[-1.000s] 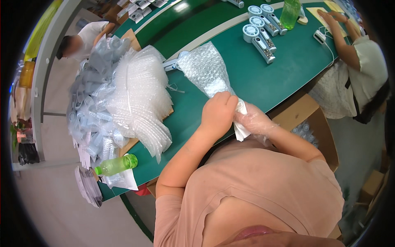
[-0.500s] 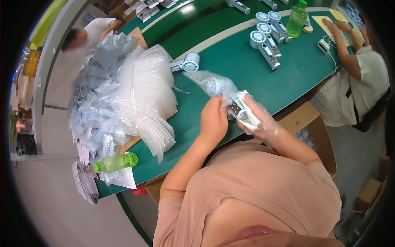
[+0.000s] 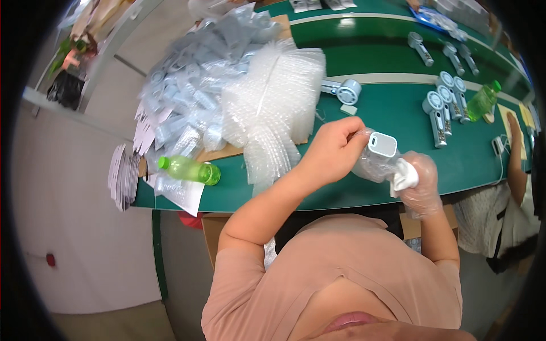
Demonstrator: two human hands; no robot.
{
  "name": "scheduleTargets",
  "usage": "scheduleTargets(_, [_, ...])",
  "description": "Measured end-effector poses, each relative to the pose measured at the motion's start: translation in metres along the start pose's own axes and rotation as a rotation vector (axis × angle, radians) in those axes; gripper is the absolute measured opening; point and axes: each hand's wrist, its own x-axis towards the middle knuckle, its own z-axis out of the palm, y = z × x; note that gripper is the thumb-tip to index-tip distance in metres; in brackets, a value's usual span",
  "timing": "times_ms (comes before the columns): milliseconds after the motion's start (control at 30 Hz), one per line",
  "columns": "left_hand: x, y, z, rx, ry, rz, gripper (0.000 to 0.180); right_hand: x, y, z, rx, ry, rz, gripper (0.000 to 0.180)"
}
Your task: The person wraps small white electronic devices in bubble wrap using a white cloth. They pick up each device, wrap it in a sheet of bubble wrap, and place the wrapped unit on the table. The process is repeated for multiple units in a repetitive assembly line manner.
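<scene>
Head view: a white, rounded-end handheld device (image 3: 383,146), partly in clear plastic wrap (image 3: 371,170), is held above the green tabletop's (image 3: 395,108) near side by the bare left hand (image 3: 336,149); a crumpled white cloth (image 3: 405,175) is gripped by the clear-gloved right hand (image 3: 422,181). Wiping or sleeving is presumably underway; next, steady left support seems needed.

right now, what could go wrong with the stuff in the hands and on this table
The wrapped device in the left hand might slip, as the right hand wears a loose plastic glove. The bottle lying near the edge of the table could roll off if bumped. The heaped pile could slide.
</scene>
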Motion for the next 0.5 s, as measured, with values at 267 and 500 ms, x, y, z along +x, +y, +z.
scheduleTargets(267, [0.017, 0.013, -0.054, -0.118, 0.004, -0.119, 0.018, 0.034, -0.019, -0.001, -0.006, 0.193, -0.413, 0.025])
scheduleTargets(500, [0.050, 0.015, -0.175, 0.129, 0.802, 0.318, 0.012, 0.077, 0.058, -0.024, 0.188, 0.299, 0.337, 0.034])
